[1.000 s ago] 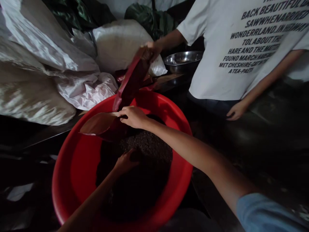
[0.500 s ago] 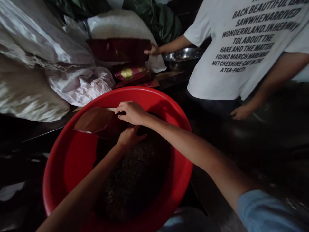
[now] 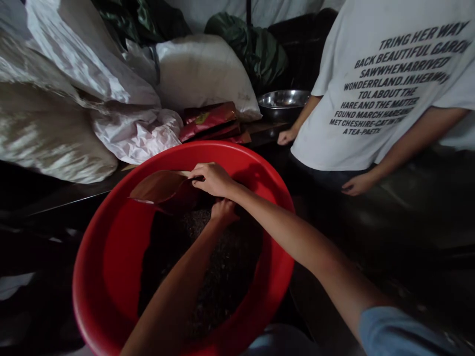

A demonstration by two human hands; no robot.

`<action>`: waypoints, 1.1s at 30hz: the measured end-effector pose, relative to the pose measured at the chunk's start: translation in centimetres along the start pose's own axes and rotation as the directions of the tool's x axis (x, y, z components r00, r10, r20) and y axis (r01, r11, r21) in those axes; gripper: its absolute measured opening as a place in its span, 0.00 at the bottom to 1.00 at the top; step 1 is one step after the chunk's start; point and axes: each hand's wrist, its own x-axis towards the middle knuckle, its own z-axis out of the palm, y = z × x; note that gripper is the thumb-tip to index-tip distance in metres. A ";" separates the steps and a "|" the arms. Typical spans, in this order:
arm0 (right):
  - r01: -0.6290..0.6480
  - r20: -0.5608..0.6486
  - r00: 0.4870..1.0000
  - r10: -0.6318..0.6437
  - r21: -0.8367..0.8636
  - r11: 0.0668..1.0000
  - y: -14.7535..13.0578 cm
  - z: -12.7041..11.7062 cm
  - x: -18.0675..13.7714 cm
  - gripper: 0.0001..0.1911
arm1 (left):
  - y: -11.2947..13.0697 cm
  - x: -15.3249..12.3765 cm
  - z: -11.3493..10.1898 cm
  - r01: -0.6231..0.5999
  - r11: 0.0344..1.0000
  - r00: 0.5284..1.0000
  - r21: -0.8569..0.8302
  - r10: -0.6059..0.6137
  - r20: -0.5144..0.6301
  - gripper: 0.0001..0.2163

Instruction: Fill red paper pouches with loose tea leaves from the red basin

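Note:
A reddish-brown pouch (image 3: 158, 188) lies tilted on its side inside a big red tub (image 3: 107, 277). My right hand (image 3: 212, 179) pinches the pouch at its right end. Just below, my left hand (image 3: 223, 211) is over dark, loose, dried-looking material (image 3: 222, 267) that covers the tub's bottom. Its fingers are curled in, and shadow hides whatever they may hold.
Behind the tub, dark red packets (image 3: 211, 121) lie stacked beside crumpled white plastic (image 3: 148, 133). Large white sacks (image 3: 204, 69) stand at the back and left. A metal bowl (image 3: 284, 99) sits near a co-worker in a printed white shirt (image 3: 371, 99).
My left hand has moved to the right and its fingers have curled. The co-worker's hand has let go of a dark red packet, which now lies on the stack, and has drawn back.

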 end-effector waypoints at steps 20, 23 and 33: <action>0.007 0.075 0.997 -0.002 -0.064 0.998 -0.2 -1.0 0.0 0.13 | -4.5 -11.5 -21.4 -0.126 0.921 0.914 0.370 0.253 -0.318 0.29; 0.000 0.078 0.997 0.004 -0.055 0.999 -0.4 -1.0 0.1 0.15 | -6.6 -9.3 -21.6 -0.203 0.917 0.954 0.344 0.265 -0.142 0.29; 0.117 0.023 0.993 -0.116 -0.048 0.992 -0.6 -0.9 -0.1 0.11 | -9.8 -5.7 -21.8 -0.228 0.909 0.973 0.348 0.226 0.046 0.21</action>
